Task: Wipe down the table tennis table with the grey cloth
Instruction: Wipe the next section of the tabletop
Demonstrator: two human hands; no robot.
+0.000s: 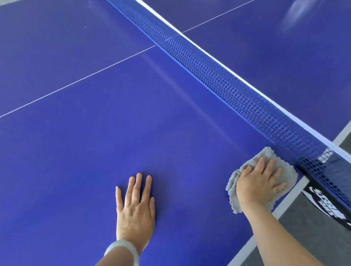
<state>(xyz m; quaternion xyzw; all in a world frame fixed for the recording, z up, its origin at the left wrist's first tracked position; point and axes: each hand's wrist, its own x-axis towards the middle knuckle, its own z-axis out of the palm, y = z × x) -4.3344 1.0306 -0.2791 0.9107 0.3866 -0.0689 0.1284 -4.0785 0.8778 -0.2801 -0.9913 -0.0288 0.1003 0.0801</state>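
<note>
The blue table tennis table point(87, 139) fills the view, crossed by a thin white centre line. A crumpled grey cloth point(266, 156) lies on it at the lower right, in the corner between the net and the white side edge. My right hand point(260, 181) presses flat on the cloth with straight, spread fingers. My left hand point(135, 205) rests palm down on the bare blue surface to the left of the cloth, fingers straight, a pale bangle on its wrist.
The blue mesh net point(218, 72) with a white top band runs diagonally from top centre to lower right, ending at a black clamp post point(331, 202) that overhangs the table's side. Grey floor point(304, 227) lies beyond the white edge line at the right.
</note>
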